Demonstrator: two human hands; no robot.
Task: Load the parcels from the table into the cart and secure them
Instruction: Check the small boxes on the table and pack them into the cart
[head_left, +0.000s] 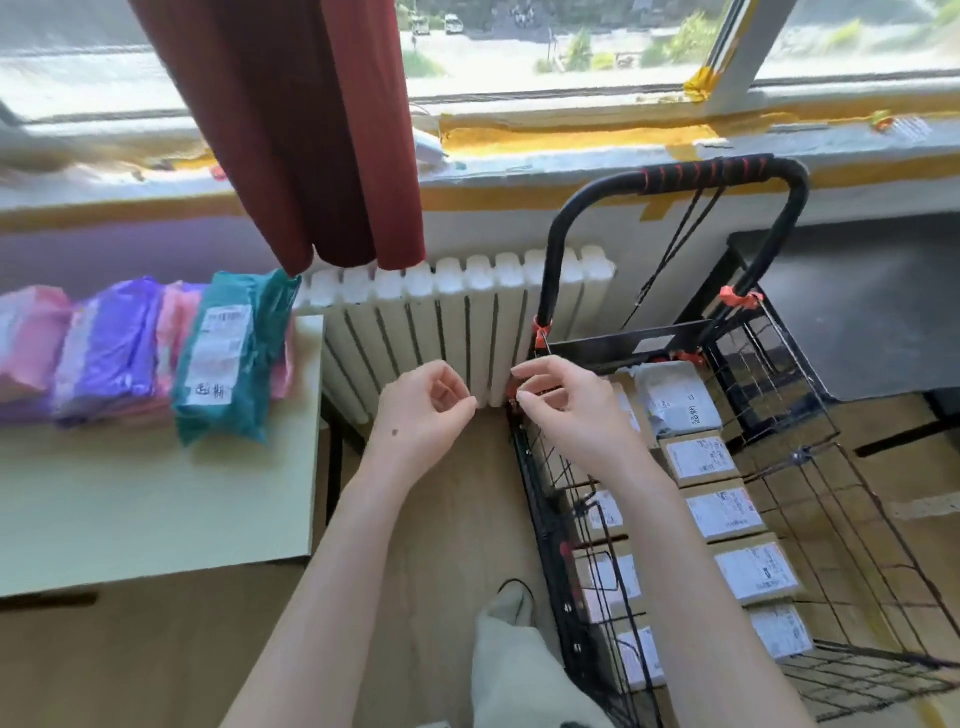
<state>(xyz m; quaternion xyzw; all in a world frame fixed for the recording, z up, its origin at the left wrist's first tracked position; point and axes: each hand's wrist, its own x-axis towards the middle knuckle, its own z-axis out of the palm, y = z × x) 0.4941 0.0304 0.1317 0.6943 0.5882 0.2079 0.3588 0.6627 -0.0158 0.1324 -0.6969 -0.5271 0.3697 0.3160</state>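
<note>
- Two hands are raised side by side at the left top rim of the cart (540, 499), close together but not touching.
- Right hand (566, 410): fingers curled, thumb and forefinger pinching a small red clip (513, 391) on the rim wire. The contact itself is partly hidden.
- Left hand (423, 410): just left of the cart, over the floor. Fingers curled in, thumb tip meeting forefinger. Can't tell whether anything thin sits in that pinch.
- Cart is black wire mesh. Its looped handle (722, 174), wrapped with red bands, stands up at the far end, and black cords (675, 249) hang down from it.
- Loaded parcels: cardboard boxes (701, 460) with white labels, packed in rows inside the basket.
- Parcels not loaded: soft mailers on the table (156, 509) to the left, leaning in a row. Teal one (228, 358) is nearest the cart, then purple (114, 348), then pink (31, 338).
- Between table and cart: white radiator (457, 312) under the window, dark red curtain (291, 130) hanging over it.
- A pale trouser leg (514, 665) is beside the cart's near-left side.
</note>
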